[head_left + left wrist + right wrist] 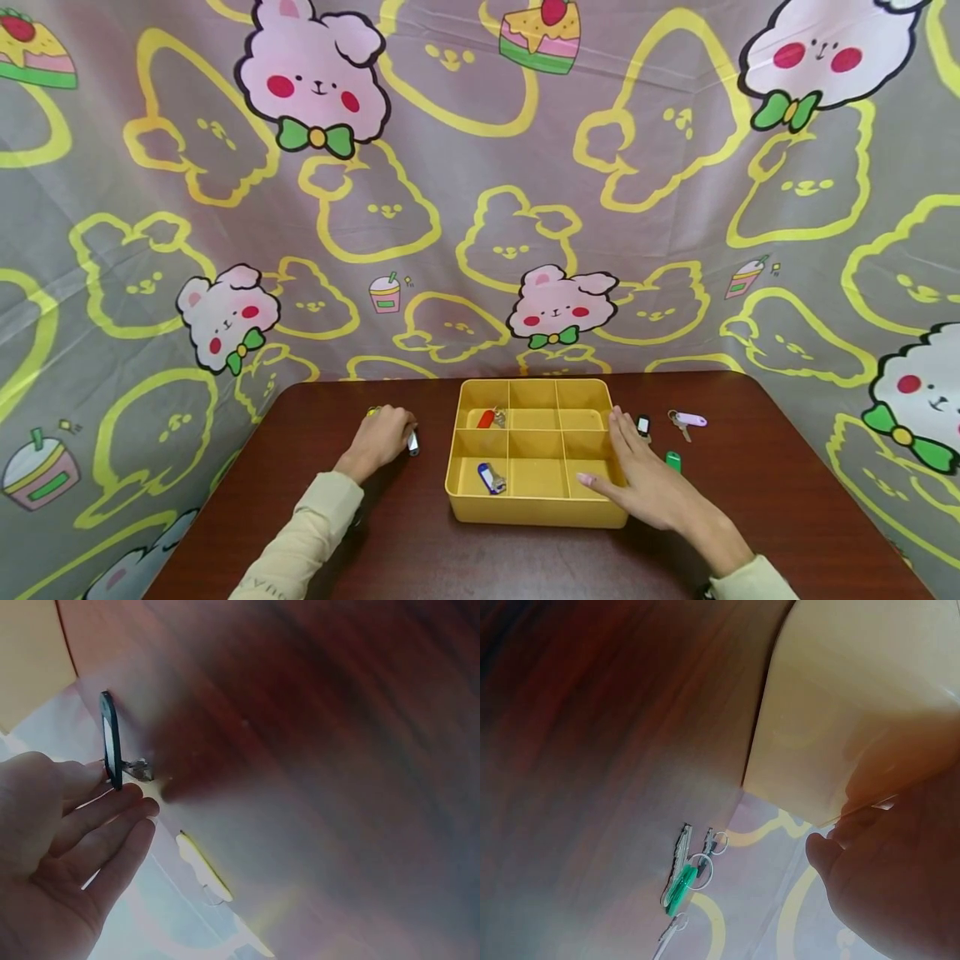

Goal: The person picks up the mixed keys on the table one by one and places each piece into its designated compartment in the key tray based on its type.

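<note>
Left of the yellow divided box (536,512), my left hand (382,437) pinches a black key tag (111,742) with a white label. The tag stands on edge between thumb and fingertips, its metal key (139,770) pointing away over the table. A yellow key tag (204,866) lies just beyond that hand. My right hand (651,483) rests on the box's right wall, fingers straight along it and thumb over the front right compartment. Inside the box, a red key tag (486,418) is in the back left compartment and a blue key tag (491,478) in the front left one.
Right of the box lie another black key tag (643,425), a purple key tag (691,419) and a green key tag (681,889), all with keys. A patterned cloth (450,167) hangs behind the dark wooden table (495,567).
</note>
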Motion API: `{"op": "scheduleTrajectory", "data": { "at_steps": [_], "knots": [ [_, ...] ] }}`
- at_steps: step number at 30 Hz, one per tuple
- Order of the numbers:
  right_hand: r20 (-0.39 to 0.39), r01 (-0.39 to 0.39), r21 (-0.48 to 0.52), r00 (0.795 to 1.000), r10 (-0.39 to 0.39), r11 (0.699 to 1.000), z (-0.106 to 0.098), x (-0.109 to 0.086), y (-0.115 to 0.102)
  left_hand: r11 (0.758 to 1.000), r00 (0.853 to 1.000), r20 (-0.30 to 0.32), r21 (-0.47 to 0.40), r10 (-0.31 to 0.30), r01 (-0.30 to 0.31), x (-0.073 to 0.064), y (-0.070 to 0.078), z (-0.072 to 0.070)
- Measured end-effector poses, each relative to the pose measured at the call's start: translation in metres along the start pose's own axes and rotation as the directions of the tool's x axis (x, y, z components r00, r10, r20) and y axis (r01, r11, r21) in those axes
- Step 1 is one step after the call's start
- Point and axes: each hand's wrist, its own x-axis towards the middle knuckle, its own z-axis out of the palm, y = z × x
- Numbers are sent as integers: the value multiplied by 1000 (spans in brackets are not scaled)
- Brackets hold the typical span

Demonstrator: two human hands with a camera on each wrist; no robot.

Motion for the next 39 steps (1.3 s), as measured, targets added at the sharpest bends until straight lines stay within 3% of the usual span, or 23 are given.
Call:
{"op": "scheduleTrajectory", "data": {
  "at_steps": [12,28,39],
  "knots": [
    [-12,12,-8,1000,-12,1000,0,0,0,999,996,-73,5,53,-53,-1,4,-10],
    [-12,13,-4,1000,-13,1000,1,0,1,998,993,-97,-10,62,-63,3,18,-22],
    [-1,3,13,1000,-3,1000,0,0,1,996,981,-183,-49,66,-76,5,25,-26]
  ]
}}
